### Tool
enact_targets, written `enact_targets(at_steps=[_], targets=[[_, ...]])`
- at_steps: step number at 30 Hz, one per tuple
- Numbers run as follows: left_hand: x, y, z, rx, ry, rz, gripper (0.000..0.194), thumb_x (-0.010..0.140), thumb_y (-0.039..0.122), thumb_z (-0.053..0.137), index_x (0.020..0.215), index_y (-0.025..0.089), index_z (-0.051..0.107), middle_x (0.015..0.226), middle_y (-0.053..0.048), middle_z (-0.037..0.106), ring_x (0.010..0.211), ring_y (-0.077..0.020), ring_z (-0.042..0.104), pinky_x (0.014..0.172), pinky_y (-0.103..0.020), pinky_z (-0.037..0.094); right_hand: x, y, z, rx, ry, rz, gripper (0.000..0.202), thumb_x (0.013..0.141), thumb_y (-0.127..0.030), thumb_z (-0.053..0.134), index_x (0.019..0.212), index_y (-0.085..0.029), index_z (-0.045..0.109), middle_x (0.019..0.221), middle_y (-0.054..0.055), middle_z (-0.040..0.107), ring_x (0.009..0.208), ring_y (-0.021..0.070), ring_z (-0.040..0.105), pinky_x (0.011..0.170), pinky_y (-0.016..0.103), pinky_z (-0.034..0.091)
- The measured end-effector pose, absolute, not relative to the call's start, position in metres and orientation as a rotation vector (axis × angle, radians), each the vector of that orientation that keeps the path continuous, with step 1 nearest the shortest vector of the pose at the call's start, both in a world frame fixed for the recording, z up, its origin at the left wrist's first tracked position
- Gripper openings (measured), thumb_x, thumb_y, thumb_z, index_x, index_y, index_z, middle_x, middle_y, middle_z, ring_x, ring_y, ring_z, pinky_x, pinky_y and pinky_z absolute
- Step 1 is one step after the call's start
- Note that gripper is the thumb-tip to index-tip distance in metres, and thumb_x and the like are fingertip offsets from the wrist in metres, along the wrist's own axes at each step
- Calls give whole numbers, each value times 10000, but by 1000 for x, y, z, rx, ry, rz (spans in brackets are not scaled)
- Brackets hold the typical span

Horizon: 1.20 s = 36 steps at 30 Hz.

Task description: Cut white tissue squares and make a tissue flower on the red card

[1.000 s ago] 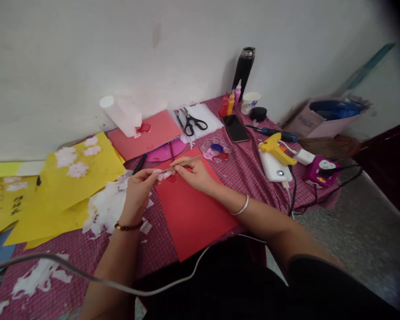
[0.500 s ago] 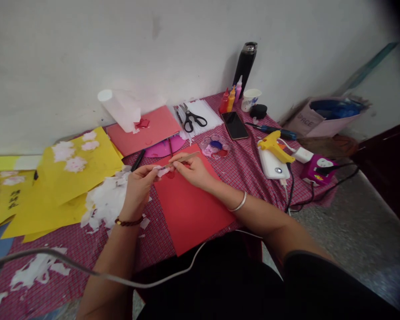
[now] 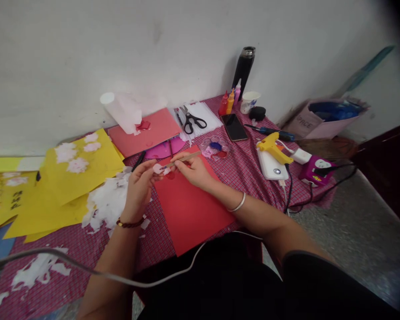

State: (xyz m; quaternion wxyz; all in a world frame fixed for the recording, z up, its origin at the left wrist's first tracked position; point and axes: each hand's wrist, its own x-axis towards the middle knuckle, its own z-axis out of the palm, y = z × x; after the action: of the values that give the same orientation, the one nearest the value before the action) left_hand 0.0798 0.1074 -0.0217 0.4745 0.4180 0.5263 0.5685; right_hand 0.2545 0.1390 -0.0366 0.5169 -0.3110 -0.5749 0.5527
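Note:
Between the fingers of my left hand [image 3: 140, 182] is a small pale pink paper piece [image 3: 158, 169]. My right hand [image 3: 195, 171] pinches a paintbrush [image 3: 190, 156] with a light wooden handle; its dark tip is against the paper piece, or very close to it. Both hands are over the top of a red paper sheet [image 3: 196, 204], where a small darker red patch shows. Beyond my right hand sits a clear palette [image 3: 206, 150] with blue and red paint. Torn white paper [image 3: 108, 200] lies left of my left hand.
Yellow sheets with pale paper blossoms [image 3: 111, 162] cover the left side. Scissors [image 3: 194, 121], a phone [image 3: 234, 127], paint bottles [image 3: 230, 102] and a black flask [image 3: 245, 71] stand or lie at the back. A yellow glue gun [image 3: 275, 149] with cables is right. A white cable [image 3: 136, 283] crosses in front.
My left fingers have shifted on the paper piece, so more of its pink surface shows. My right hand keeps the brush at nearly the same spot.

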Motion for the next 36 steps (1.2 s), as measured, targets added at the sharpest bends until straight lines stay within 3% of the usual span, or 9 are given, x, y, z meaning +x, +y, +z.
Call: enact_targets(at_steps=[3, 7, 11, 16, 20, 23, 26, 32, 36], targets=[[80, 106, -20, 1000, 1171, 1462, 326, 672, 272, 704, 975, 231, 589, 746, 28, 656, 635, -134, 651, 688, -300, 552, 255, 143, -36, -696, -1272, 1384, 65, 897, -256, 574, 913, -205, 611, 720, -6, 685, 657, 117, 656, 644, 240, 533], [83, 107, -22, 1033, 1200, 1454, 292, 645, 299, 765, 845, 221, 569, 735, 24, 643, 647, -124, 648, 682, -278, 539, 253, 145, -37, -680, -1166, 1453, 104, 893, -308, 600, 902, -205, 606, 666, -25, 679, 598, 104, 642, 601, 223, 535], [86, 107, -23, 1043, 1215, 1510, 248, 619, 308, 808, 761, 196, 639, 718, 4, 672, 638, -119, 630, 666, -270, 518, 251, 144, -36, -655, -1084, 1552, 190, 862, -364, 667, 900, -195, 591, 665, -30, 696, 536, 97, 639, 551, 217, 535], [90, 99, -13, 1394, 1338, 1531, 103, 733, 260, 776, 809, 195, 750, 719, -16, 704, 664, -133, 621, 681, -278, 498, 251, 142, -33, -660, -964, 1664, 360, 771, -473, 764, 864, -189, 564, 670, -6, 727, 533, 121, 675, 532, 225, 547], [90, 97, -5, 1783, 1411, 1445, 57, 773, 261, 747, 801, 213, 760, 756, -25, 708, 706, -158, 635, 698, -300, 499, 255, 143, -31, -762, -989, 1653, 419, 820, -553, 707, 712, -182, 546, 510, -32, 628, 417, 70, 550, 451, 176, 462], [91, 102, -1, 1643, 1432, 1422, 103, 754, 297, 755, 801, 205, 753, 721, -23, 695, 661, -157, 634, 661, -297, 515, 259, 145, -28, -737, -969, 1683, 356, 835, -515, 710, 778, -184, 592, 513, -62, 598, 410, 52, 502, 439, 162, 428], [92, 110, 1, 1406, 1390, 1408, 157, 717, 320, 774, 801, 191, 744, 678, -17, 690, 607, -148, 621, 637, -292, 527, 262, 149, -26, -616, -908, 1758, 304, 786, -422, 781, 940, -218, 618, 664, -78, 661, 474, 51, 540, 512, 174, 490], [80, 132, -17, 1586, 1415, 1067, 307, 738, 381, 731, 963, 173, 747, 748, -39, 718, 640, -166, 631, 672, -316, 527, 264, 165, -41, -805, -899, 1681, 235, 899, -376, 668, 812, -195, 547, 605, -64, 651, 418, 58, 520, 455, 170, 449], [69, 143, -38, 1919, 1668, 854, 233, 774, 351, 653, 915, 185, 736, 837, -54, 702, 720, -187, 620, 721, -327, 497, 266, 178, -57, -945, -1008, 1530, 185, 930, -270, 619, 792, -193, 522, 541, -77, 603, 382, 54, 488, 409, 157, 386]])
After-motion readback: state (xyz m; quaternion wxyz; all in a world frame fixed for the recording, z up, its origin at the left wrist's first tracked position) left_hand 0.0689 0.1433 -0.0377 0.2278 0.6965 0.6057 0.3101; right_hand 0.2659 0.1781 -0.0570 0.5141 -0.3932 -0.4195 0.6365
